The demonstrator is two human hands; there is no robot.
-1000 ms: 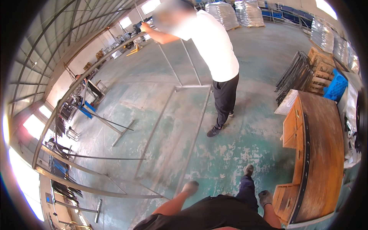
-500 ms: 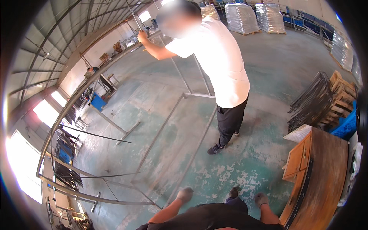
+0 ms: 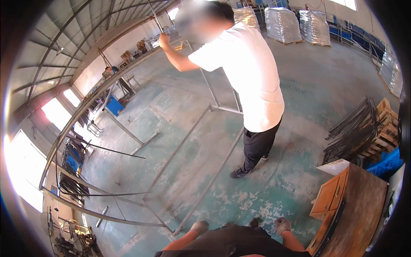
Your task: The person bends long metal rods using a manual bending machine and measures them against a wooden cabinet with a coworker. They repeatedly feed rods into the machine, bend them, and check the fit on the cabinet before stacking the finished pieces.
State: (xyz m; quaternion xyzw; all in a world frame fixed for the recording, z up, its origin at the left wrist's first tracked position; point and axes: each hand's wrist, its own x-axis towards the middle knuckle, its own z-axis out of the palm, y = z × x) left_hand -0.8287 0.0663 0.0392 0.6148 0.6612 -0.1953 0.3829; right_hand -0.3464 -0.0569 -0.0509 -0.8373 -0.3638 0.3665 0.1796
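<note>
My left hand and my right hand wear grey work gloves and hang low at my sides, fingers curled, with nothing in them. The left hand is near the closest corner of a long metal tube frame lying on the floor, but does not touch it. A co-worker in a white shirt stands on the far side of the frame. One of that person's hands grips an upright metal tube high up.
A wooden cabinet stands close at the right, with a bundle of dark rods on a pallet and a blue crate behind it. Curved metal rails and racks line the left. Wrapped pallets stand at the back.
The view has closed in on the co-worker, who now looms larger. The cabinet has slid toward the lower right and my hands sit lower in the picture.
</note>
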